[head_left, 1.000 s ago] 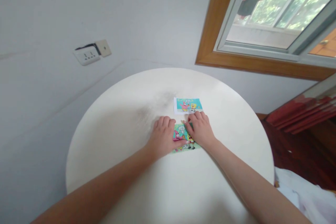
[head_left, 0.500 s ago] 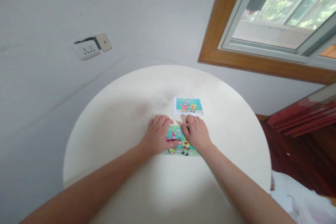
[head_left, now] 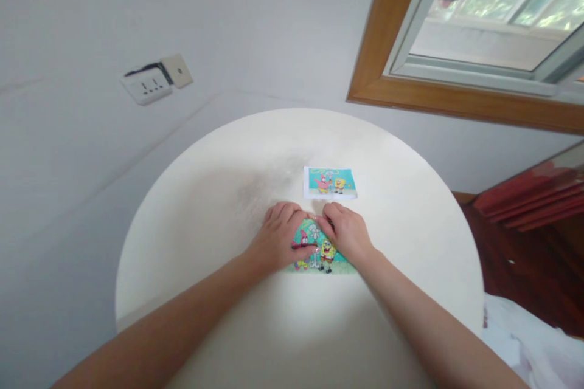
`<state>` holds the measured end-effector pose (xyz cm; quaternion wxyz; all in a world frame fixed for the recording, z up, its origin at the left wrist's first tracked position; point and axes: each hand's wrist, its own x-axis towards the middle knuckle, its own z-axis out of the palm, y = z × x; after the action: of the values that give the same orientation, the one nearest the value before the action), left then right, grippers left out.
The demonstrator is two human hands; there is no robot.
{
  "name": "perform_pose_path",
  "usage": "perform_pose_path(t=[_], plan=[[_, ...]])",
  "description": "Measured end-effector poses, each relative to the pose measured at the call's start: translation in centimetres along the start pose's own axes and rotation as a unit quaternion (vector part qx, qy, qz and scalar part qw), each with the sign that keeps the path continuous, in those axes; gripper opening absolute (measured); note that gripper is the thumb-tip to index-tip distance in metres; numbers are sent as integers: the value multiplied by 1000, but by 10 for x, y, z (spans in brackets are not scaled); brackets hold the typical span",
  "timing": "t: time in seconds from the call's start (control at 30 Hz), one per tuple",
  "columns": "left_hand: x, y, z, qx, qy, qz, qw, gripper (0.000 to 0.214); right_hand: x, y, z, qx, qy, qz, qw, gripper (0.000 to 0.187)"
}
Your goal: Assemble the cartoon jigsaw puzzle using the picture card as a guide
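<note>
A jigsaw puzzle (head_left: 326,249) with colourful cartoon figures lies flat on the round white table (head_left: 205,194). Across its left side rests my left hand (head_left: 280,237), fingers stretched toward the far edge and thumb lying apart over the middle of the picture. My right hand (head_left: 345,230) is at the far right part of the puzzle, with curled fingers and the thumb at its upper edge. Both hands hide the puzzle's side parts and part of its far edge. Just beyond them lies a small printed picture card (head_left: 331,182) with similar figures and a white border.
A wall socket (head_left: 146,86) is on the white wall at the left. The wood-framed window (head_left: 392,88) is at the upper right. Red cloth (head_left: 533,200) hangs at the right, and a white plastic-looking heap (head_left: 524,334) lies beside the table's right edge.
My left fingertips have moved slightly right along the puzzle's far edge, closer to the right hand. My right thumb has shifted a little at that edge. The view has shifted slightly.
</note>
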<state>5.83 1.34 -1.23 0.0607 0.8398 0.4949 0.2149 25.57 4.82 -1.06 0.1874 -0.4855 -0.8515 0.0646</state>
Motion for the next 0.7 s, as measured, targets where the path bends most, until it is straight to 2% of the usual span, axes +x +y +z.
perform_pose_path(t=[0.3,0.57,0.7], plan=[[6,-1,2,-20,-31,13,999,47,-3,13,-5,102,-28,-4,994,33],[9,3,-1,20,-63,23,998,37,-16,25,-17,120,-18,21,992,42],[11,2,-1,24,-82,31,996,36,-19,29,-17,136,-17,-3,991,41]])
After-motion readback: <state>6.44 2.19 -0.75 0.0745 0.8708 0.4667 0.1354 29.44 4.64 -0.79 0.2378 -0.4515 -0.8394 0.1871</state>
